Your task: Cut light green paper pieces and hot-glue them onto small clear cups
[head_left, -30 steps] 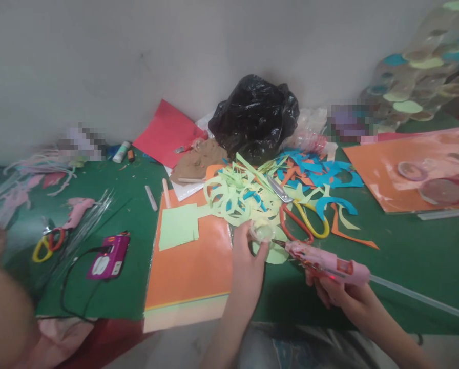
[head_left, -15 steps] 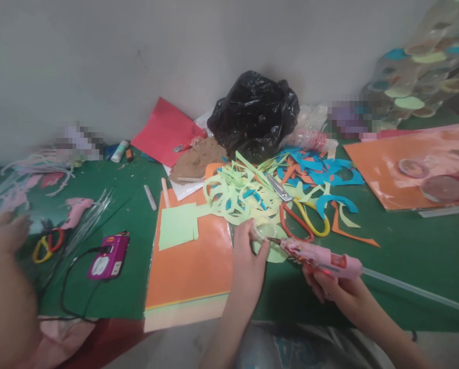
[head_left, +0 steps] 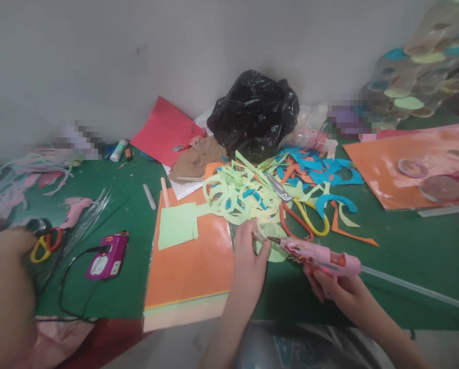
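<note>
My left hand (head_left: 249, 246) pinches a clear, round plastic piece (head_left: 263, 229) between thumb and fingers. A pale green paper disc (head_left: 274, 249) lies just under and beside that piece. In my right hand (head_left: 331, 284) is a pink hot glue gun (head_left: 310, 252), its metal nozzle pointing left and meeting the plastic piece's edge, close to my left thumb. A long translucent glue stick (head_left: 414, 288) sticks out of the gun's back end. Red-and-yellow-handled scissors (head_left: 314, 218) lie just beyond the gun, on paper scraps.
Green paper scraps (head_left: 248, 192) and blue scraps (head_left: 329, 169) cover the middle, before a black plastic bag (head_left: 254, 115). Orange sheets (head_left: 193, 266) lie left of my arm. At far left another person's hand (head_left: 12, 240) is near scissors (head_left: 45, 247) and a purple power socket (head_left: 108, 257).
The other person's hand at the left has moved down and right, near the scissors there. My hands, the plastic piece and the glue gun stay almost where they were.
</note>
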A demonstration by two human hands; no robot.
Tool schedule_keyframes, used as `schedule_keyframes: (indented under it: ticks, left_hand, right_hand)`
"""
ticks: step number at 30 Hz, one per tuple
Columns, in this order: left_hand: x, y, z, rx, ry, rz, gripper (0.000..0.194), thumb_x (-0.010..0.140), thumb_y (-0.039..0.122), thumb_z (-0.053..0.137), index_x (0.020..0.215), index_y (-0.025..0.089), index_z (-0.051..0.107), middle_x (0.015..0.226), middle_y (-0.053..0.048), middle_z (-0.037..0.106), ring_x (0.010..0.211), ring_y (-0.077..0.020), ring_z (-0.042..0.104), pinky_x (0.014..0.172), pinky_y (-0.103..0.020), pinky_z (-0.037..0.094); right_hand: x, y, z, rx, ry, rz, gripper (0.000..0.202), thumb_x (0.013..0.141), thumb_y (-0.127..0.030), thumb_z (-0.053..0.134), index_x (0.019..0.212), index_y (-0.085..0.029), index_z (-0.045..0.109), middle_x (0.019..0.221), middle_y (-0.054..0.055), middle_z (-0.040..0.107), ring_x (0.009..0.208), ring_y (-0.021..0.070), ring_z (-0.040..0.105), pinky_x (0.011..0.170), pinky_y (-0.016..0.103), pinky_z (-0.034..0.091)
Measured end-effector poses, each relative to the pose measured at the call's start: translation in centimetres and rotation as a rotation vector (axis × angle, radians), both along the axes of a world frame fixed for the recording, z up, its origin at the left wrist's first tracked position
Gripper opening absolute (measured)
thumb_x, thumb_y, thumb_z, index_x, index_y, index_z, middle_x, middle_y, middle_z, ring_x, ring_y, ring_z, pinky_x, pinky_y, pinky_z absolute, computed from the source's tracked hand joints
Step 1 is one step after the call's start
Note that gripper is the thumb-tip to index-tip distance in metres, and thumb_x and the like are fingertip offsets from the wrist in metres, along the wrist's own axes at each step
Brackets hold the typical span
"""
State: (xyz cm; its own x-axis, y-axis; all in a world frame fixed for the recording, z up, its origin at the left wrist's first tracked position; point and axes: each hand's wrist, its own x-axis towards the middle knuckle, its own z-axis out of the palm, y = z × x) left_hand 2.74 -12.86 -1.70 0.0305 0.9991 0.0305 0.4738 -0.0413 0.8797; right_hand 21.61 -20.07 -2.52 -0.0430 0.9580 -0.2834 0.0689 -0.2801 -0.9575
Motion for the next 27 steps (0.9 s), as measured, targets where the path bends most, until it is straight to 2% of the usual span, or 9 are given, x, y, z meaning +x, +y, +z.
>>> schedule_keyframes:
  ticks: [6, 14, 23, 27]
  left_hand:
    - [-0.02, -0.11, 0.03, -0.001, 0.007, -0.006, 0.038, 0.090, 0.016, 0.056, 0.126, 0.026, 0.053, 0.125, -0.007, 0.058, 0.120, -0.0222, 0.054, 0.103, -0.040, 0.045]
    - [0.02, -0.09, 0.13, -0.001, 0.012, -0.002, 0.040, 0.089, 0.016, 0.057, 0.127, 0.026, 0.054, 0.125, -0.007, 0.059, 0.121, -0.0228, 0.054, 0.103, -0.041, 0.044]
    - [-0.10, -0.01, -0.33, -0.019, -0.042, 0.045, 0.038, 0.089, 0.019, 0.058, 0.126, 0.025, 0.054, 0.122, -0.006, 0.058, 0.114, -0.0207, 0.056, 0.100, -0.039, 0.047]
    - [-0.06, 0.15, -0.45, -0.027, -0.063, 0.081, 0.037, 0.089, 0.022, 0.061, 0.126, 0.025, 0.055, 0.119, -0.006, 0.059, 0.112, -0.0208, 0.057, 0.096, -0.038, 0.049]
  right_hand:
    - [-0.05, 0.12, 0.10, -0.041, -0.006, 0.016, 0.062, 0.088, -0.071, 0.053, 0.063, -0.015, 0.057, 0.054, 0.003, 0.051, 0.049, 0.0104, 0.047, 0.047, 0.023, 0.039]
    - [0.18, -0.16, -0.51, -0.027, -0.027, 0.000, 0.059, 0.090, -0.068, 0.053, 0.063, -0.015, 0.056, 0.053, 0.002, 0.052, 0.049, 0.0107, 0.047, 0.049, 0.024, 0.041]
    - [0.16, -0.20, -0.56, -0.024, 0.026, -0.037, 0.055, 0.090, -0.065, 0.055, 0.070, -0.015, 0.060, 0.059, 0.002, 0.054, 0.049, 0.0100, 0.048, 0.047, 0.023, 0.039]
    - [0.81, 0.04, 0.39, -0.019, 0.058, -0.059, 0.053, 0.091, -0.065, 0.053, 0.081, -0.015, 0.065, 0.056, 0.002, 0.054, 0.046, 0.0099, 0.045, 0.046, 0.024, 0.035]
